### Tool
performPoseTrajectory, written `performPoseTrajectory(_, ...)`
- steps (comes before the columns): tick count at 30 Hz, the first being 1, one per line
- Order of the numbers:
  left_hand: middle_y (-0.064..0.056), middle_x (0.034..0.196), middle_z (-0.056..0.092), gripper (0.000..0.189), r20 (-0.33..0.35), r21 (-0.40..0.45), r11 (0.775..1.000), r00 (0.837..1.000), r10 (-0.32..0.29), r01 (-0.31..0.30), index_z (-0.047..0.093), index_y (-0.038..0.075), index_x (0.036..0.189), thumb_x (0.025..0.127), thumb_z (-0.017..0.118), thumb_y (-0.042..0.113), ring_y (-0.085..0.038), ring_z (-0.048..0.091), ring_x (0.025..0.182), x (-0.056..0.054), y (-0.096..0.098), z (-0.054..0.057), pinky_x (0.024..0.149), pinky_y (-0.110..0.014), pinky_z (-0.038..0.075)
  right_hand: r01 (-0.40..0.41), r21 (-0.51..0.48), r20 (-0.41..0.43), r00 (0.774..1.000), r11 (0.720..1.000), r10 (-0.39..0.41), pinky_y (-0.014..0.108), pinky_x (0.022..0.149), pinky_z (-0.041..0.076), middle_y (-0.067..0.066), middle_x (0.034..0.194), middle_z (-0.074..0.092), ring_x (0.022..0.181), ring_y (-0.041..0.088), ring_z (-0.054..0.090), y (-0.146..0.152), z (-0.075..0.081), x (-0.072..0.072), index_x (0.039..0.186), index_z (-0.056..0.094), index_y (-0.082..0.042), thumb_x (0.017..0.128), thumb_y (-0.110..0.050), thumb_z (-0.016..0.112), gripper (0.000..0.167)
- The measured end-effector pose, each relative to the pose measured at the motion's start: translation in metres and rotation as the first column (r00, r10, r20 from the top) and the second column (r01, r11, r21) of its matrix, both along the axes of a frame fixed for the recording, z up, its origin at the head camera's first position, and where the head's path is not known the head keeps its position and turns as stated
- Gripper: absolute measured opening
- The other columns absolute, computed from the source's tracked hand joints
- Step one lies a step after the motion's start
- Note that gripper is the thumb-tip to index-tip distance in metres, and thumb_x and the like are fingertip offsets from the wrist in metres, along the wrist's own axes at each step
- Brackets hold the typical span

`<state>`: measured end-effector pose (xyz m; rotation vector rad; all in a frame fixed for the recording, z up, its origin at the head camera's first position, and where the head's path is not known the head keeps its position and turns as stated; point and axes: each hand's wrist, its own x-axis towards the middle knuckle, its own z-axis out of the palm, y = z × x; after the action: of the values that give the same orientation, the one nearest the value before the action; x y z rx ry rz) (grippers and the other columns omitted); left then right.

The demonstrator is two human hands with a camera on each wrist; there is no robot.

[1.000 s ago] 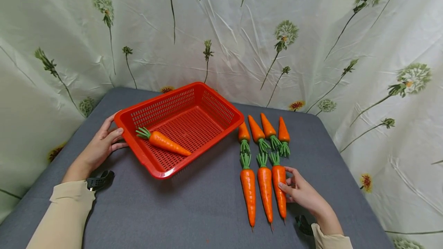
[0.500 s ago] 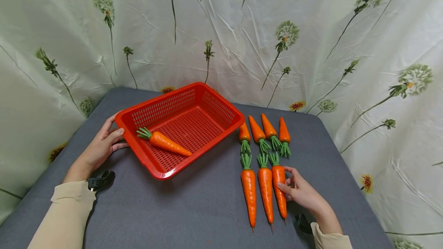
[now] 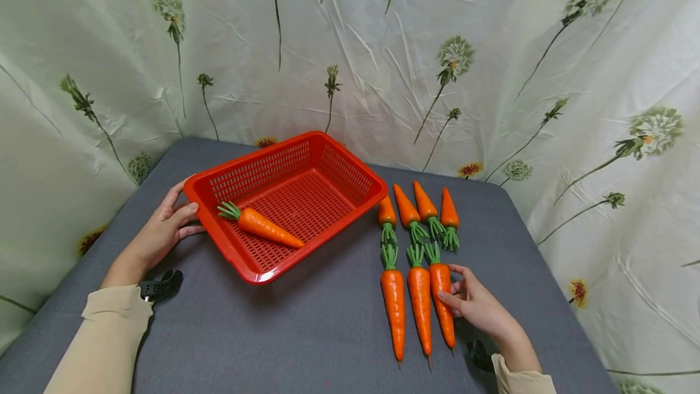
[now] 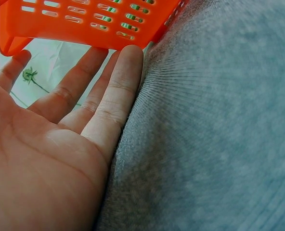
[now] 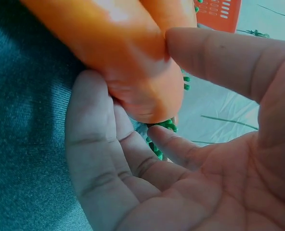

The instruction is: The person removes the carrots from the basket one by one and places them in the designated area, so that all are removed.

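Note:
At the left, a red plastic basket (image 3: 333, 196) with slotted walls rests on the grey cloth, one orange carrot (image 3: 268, 227) with green leaf stubs lying inside it. My left hand (image 3: 158, 233) touches the basket's left short side from outside. In the left wrist view its fingers (image 4: 125, 79) are fairly straight, fingertips against the wall. At the right, my right hand (image 3: 481, 303) pinches the rightmost carrot (image 3: 442, 303) of the front row between thumb and fingers. That carrot lies on the cloth, also seen as an orange body (image 5: 133, 67) in the right wrist view.
Two more front-row carrots, a middle one (image 3: 419, 306) and a left one (image 3: 393, 309), lie side by side. Behind them several carrots (image 3: 449, 208) point away, leaves toward me; the leftmost (image 3: 386, 211) is partly hidden by the basket rim. A flower-print curtain (image 3: 383, 78) hangs behind the table (image 3: 306, 345).
The pinched carrot has turned slightly, its leafy end shifting left toward the middle carrot. The basket and my left hand stay in place; the whole view drifts a little.

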<state>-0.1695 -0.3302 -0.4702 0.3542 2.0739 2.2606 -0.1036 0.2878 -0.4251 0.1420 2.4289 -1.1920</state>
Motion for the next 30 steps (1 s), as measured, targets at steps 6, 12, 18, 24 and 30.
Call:
performPoseTrajectory(6,0.019,0.136,0.058,0.065,0.005,-0.011,1.000,1.000,0.008,-0.008,0.017,0.031,0.172,0.116,0.047,0.014,0.003,0.071,0.111,0.001,0.000,0.001,0.086,-0.021,0.063,-0.002,-0.008,-0.006,1.000,1.000,0.002,0.036,0.079,0.061,0.014,0.109,0.056,0.091,0.022,0.062,0.000,0.002,0.000,0.162,0.021,0.007,0.107,-0.022,0.068,0.078)
performPoseTrajectory(12,0.017,0.135,0.058,0.066,-0.003,-0.021,1.000,1.000,0.017,-0.017,0.017,0.030,0.172,0.116,0.047,0.014,0.002,0.072,0.109,0.001,0.000,0.002,0.085,-0.022,0.064,0.002,0.003,-0.012,1.000,1.000,-0.002,0.036,0.078,0.061,0.013,0.108,0.056,0.089,0.021,0.062,0.001,0.002,-0.001,0.162,0.023,0.006,0.108,-0.025,0.067,0.076)
performPoseTrajectory(18,0.017,0.135,0.060,0.066,-0.008,-0.017,1.000,1.000,0.011,-0.011,0.018,0.030,0.172,0.115,0.047,0.013,0.001,0.072,0.109,0.001,0.000,0.000,0.085,-0.022,0.064,0.003,0.030,-0.001,1.000,1.000,-0.003,0.039,0.082,0.063,0.015,0.111,0.060,0.092,0.021,0.065,0.002,0.005,-0.002,0.162,0.023,0.006,0.108,-0.029,0.067,0.077)
performPoseTrajectory(24,0.014,0.134,0.062,0.066,-0.004,-0.009,1.000,1.000,0.007,-0.007,0.019,0.031,0.172,0.115,0.048,0.014,0.000,0.073,0.108,-0.001,0.000,0.001,0.086,-0.023,0.064,0.000,0.058,-0.007,1.000,0.998,0.000,0.038,0.083,0.061,0.017,0.116,0.061,0.095,0.022,0.065,0.002,0.013,-0.003,0.163,0.025,0.004,0.107,-0.031,0.068,0.079)
performPoseTrajectory(30,0.013,0.133,0.061,0.067,0.014,-0.026,1.000,1.000,0.018,-0.017,0.018,0.032,0.172,0.115,0.049,0.016,0.001,0.072,0.107,0.000,0.000,0.003,0.085,-0.023,0.064,-0.022,0.087,-0.031,0.999,0.996,0.025,0.037,0.084,0.062,0.020,0.122,0.063,0.098,0.023,0.068,0.004,0.023,-0.007,0.163,0.024,0.003,0.108,-0.033,0.067,0.079)
